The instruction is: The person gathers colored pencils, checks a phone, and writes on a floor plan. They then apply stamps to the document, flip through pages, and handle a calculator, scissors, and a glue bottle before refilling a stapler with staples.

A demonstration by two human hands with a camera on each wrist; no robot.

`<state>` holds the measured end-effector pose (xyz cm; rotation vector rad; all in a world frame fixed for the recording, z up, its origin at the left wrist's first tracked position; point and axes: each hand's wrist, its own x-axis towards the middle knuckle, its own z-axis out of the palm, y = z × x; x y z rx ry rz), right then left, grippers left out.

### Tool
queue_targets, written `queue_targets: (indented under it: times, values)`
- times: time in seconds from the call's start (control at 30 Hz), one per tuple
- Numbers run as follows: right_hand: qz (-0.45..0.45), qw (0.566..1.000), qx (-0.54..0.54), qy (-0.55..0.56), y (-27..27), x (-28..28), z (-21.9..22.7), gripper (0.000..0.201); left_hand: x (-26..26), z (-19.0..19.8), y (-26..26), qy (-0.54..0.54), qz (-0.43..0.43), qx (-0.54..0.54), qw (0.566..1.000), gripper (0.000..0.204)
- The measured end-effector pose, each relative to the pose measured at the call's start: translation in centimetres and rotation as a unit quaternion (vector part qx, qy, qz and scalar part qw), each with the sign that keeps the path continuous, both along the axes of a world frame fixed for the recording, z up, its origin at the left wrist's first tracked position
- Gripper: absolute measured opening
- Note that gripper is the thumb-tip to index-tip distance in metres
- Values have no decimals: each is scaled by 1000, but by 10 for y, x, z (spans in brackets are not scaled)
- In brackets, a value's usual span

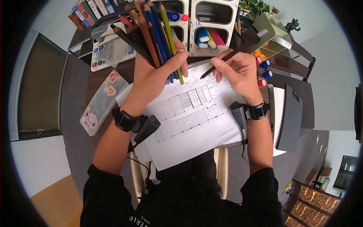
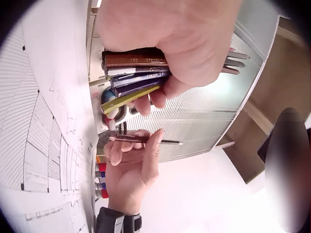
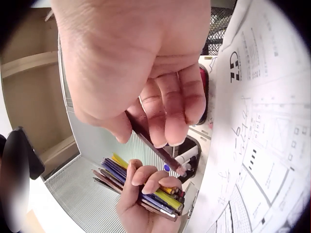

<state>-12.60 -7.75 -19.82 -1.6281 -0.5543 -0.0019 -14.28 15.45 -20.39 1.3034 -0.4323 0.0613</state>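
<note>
A thick bundle of colored pencils (image 1: pixel 145 28) is gripped in my left hand (image 1: pixel 153 77), above the upper left of a printed drawing sheet (image 1: pixel 189 143). Brown, blue and yellow-green pencils show in it, and more dark ones. My right hand (image 1: pixel 240 73) pinches a single dark pencil (image 1: pixel 231 55) between thumb and fingers, its tip slanting down over handwriting near the sheet's top. In the right wrist view this pencil (image 3: pixel 156 148) is dark reddish brown and crosses in front of the bundle. The left wrist view shows the bundle (image 2: pixel 138 60) partly covered by the palm.
A long clear case (image 1: pixel 102 102) with stickers lies left of the sheet. At the back are a paint box (image 1: pixel 94 64) and white compartments (image 1: pixel 193 49) with highlighters (image 1: pixel 208 38). Red- and blue-capped bottles (image 1: pixel 266 75) stand right, beside a dark clipboard (image 1: pixel 290 117).
</note>
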Motion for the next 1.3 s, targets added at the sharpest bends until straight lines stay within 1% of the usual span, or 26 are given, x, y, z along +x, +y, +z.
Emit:
queue_targets:
  times: [0.03, 0.13, 0.27, 0.33, 0.4, 0.47, 0.53, 0.6, 0.63, 0.7, 0.8, 0.87, 0.93, 0.97, 1.03, 1.13, 1.3]
  values:
    - [12, 1000, -24, 9, 1, 0, -1, 17, -1, 0, -1, -5, 4, -1, 1000, 20]
    - [38, 998, -20, 34, 4, -1, -3, 19, -4, 3, -2, -19, 4, -8, 1000, 20]
    - [39, 998, -38, 35, 7, -5, 0, 19, -5, 5, -1, -18, 5, -10, 1000, 21]
    - [39, 999, -16, 19, 7, -8, 1, 17, -5, 6, -1, -29, 8, -12, 999, 21]
    - [50, 998, -34, 11, -1, -10, 1, 13, -6, 8, 0, -28, 12, -16, 999, 20]
    - [45, 995, -85, 36, -5, -13, 3, 12, -6, 9, 1, -25, 1, -14, 1000, 19]
    - [49, 995, -78, 46, -8, -12, -4, 14, -7, 9, 0, -20, -2, -14, 1000, 18]
    - [59, 996, -9, 69, -7, -10, -11, 13, -6, 7, 0, -16, -31, -29, 999, 16]
    - [59, 996, -8, 69, -6, -10, -11, 13, -6, 7, -1, -16, -30, -29, 999, 16]
    - [40, 997, -39, 44, -5, -13, -12, 10, -7, 6, -4, 3, -19, -56, 998, 15]
    - [37, 997, -54, 42, -10, -11, -19, 9, -9, 8, -4, 14, -17, -48, 999, 14]
    - [37, 997, -35, 61, -10, -11, -19, 8, -9, 7, -7, 15, -8, -55, 998, 15]
    - [45, 996, -68, 37, -9, -12, -15, 8, -9, 6, -6, 8, -10, -61, 998, 16]
    - [45, 996, -68, 38, -9, -12, -14, 8, -9, 6, -6, 9, -10, -60, 998, 16]
    - [33, 994, -104, 28, -8, -13, -12, 10, -9, 5, -6, 5, -3, -56, 998, 16]
    - [22, 992, -127, 19, -6, -13, -10, 11, -9, 4, -7, 5, 3, -56, 998, 16]
    - [24, 991, -131, 22, -6, -14, -11, 10, -8, 3, -6, 7, 1, -56, 998, 16]
